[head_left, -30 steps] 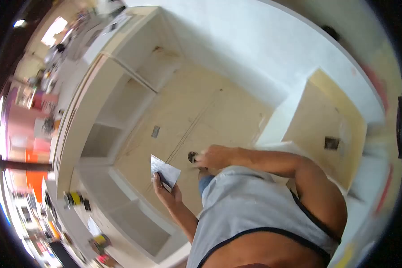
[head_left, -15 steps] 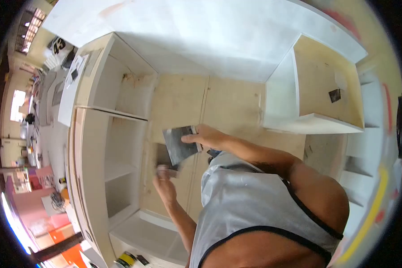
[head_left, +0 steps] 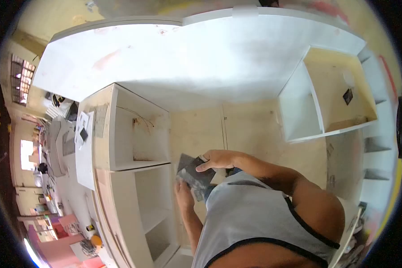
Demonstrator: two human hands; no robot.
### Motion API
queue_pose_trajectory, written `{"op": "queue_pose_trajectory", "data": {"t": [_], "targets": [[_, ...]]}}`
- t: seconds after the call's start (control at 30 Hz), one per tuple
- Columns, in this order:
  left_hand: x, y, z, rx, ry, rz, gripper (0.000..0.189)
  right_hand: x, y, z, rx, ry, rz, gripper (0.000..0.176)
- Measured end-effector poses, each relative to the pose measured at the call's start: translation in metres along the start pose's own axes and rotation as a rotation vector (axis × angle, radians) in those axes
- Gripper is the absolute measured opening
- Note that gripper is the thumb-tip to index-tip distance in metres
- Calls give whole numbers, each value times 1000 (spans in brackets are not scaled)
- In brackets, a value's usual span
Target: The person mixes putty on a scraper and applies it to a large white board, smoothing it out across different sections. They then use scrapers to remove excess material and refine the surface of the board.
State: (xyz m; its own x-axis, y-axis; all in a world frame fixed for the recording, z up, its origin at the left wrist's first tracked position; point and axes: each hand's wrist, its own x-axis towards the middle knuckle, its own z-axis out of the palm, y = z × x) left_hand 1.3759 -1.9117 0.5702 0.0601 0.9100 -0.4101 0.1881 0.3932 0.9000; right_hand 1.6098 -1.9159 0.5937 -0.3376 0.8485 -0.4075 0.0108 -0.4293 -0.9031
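My right hand [head_left: 218, 159] grips a dark flat putty scraper [head_left: 205, 173], its thumb laid across the plate. Just below and to the left, my left hand [head_left: 183, 194] is closed on a second grey putty scraper [head_left: 193, 181] that carries whitish smears. The two plates overlap in front of my grey tank top [head_left: 250, 210]. Part of the left plate is hidden behind the right one, and the left fingers are slightly blurred.
A white cabinet with open shelves [head_left: 154, 201] stands close on the left. Ahead runs a broad white panel [head_left: 187, 58]. An open box compartment [head_left: 339, 120] at the right holds a small black square [head_left: 347, 96]. Papers [head_left: 85, 129] lie on the left cabinet.
My head view has tilted and shifted, so the cabinets sit lower. The hands have drawn together; the scrapers, less overlapped before, now cross. The left hand was more blurred earlier.
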Motion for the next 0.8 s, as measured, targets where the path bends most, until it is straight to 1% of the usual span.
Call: {"op": "queue_pose_trajectory", "data": {"t": [0.03,0.07,0.1,0.13,0.17,0.2,0.23,0.27,0.3,0.33,0.37,0.4,0.43,0.47,0.5,0.53,0.6,0.63,0.67,0.73,0.77,0.8], "targets": [[12,2,3,-28,-73,-31,49,4,-1,-1,18,14,0,48],[23,6,9,-19,-92,-37,49,5,-3,-5,57,91,29,48],[32,18,23,-168,-175,-45,51,3,-5,-13,89,177,56,47],[43,28,34,-318,-261,-54,52,1,-2,-20,92,206,55,47],[56,31,42,-318,-286,-55,52,-2,6,-25,190,331,-26,46],[73,31,47,-389,-377,-123,56,-5,15,-29,287,451,-108,46],[92,29,52,-458,-467,-191,60,-9,20,-36,288,468,-109,46],[112,29,60,-457,-480,-192,60,-14,26,-44,534,533,-132,43],[136,32,73,-478,-578,-197,66,-18,33,-53,780,592,-157,40],[163,33,86,-501,-673,-202,73,-20,57,-67,778,601,-160,40],[195,34,97,-760,-702,-312,73,-19,90,-81,714,693,-230,38],[230,33,105,-1027,-712,-422,72,-17,106,-91,643,776,-292,37],[275,27,110,-1241,-796,-489,71,-22,91,-94,632,771,-280,37],[318,32,116,-1459,-888,-548,70,-34,61,-98,852,838,-227,38],[347,60,127,-1374,-703,-470,69,-36,41,-106,1072,902,-175,39],[376,92,138,-1282,-521,-397,68,-27,45,-114,1085,976,-167,31],[469,116,154,-1167,-442,-264,69,-21,36,-126,1102,1015,-195,32],[495,140,165,-1063,-347,-222,69,-15,30,-130,1136,1057,-225,32],[514,163,177,-960,-249,-186,69,-4,29,-133,1121,1061,-212,32],[530,215,204,-834,7,-262,75,18,30,-145,1305,1220,-263,33],[573,201,213,-860,-132,-142,74,29,19,-147,1231,1203,-301,35],[592,206,235,-1015,-2,-120,75,36,9,-152,1202,1176,-238,37]]}}
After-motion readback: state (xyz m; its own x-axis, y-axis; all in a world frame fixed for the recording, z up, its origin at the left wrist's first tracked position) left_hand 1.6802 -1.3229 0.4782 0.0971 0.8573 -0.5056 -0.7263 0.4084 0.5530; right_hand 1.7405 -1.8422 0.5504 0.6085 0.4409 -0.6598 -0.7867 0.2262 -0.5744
